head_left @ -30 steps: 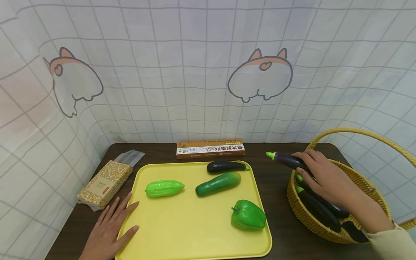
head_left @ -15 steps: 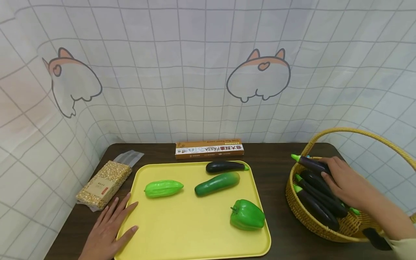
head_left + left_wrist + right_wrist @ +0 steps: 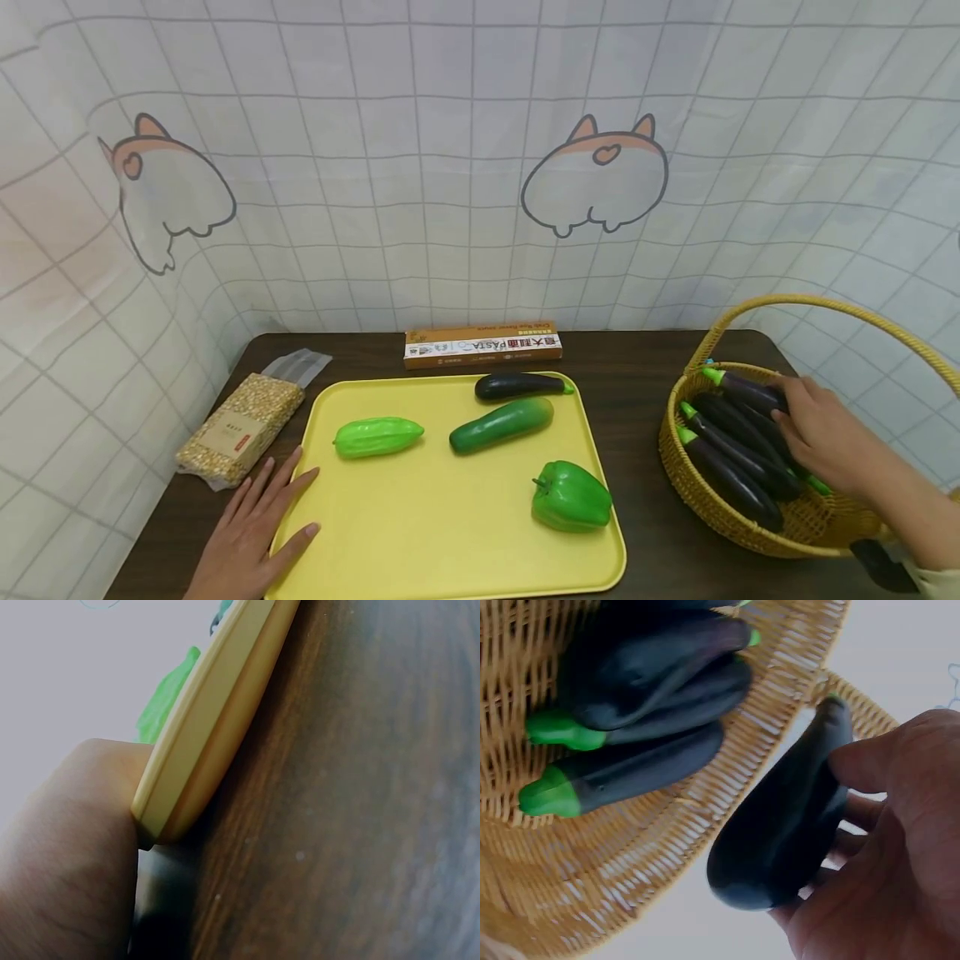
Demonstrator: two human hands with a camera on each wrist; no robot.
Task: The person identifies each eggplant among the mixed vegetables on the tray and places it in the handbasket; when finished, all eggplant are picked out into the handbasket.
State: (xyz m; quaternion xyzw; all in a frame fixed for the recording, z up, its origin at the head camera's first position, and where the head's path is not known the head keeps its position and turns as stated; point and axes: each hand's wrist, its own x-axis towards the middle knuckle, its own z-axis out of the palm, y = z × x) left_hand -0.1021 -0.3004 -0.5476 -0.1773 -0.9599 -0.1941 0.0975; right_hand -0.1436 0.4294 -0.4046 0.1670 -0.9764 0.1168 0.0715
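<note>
In the head view my right hand point(image 3: 821, 433) holds an eggplant point(image 3: 746, 390) at the far side of the yellow wicker basket point(image 3: 675, 479). Its green stem end points left and away. The right wrist view has thumb and fingers curled round this eggplant point(image 3: 780, 825), beside the basket rim point(image 3: 772, 757). Several other dark eggplants point(image 3: 727, 483) lie inside the basket. My left hand point(image 3: 243, 533) rests with straight, spread fingers across the left edge of the yellow tray point(image 3: 420, 533). In the left wrist view the tray's side point(image 3: 206, 742) stands next to that hand.
On the tray lie a light green ridged vegetable point(image 3: 378, 437), a cucumber point(image 3: 502, 423), an eggplant point(image 3: 521, 384) and a green bell pepper point(image 3: 572, 497). Behind it is a pasta box point(image 3: 483, 345). A bag of corn kernels point(image 3: 243, 425) lies left. The basket's tall handle point(image 3: 817, 302) arches over.
My right hand has carried the eggplant rightward, from beyond the basket's left rim to the basket's far inner side, and lower. My left hand stays on the tray edge.
</note>
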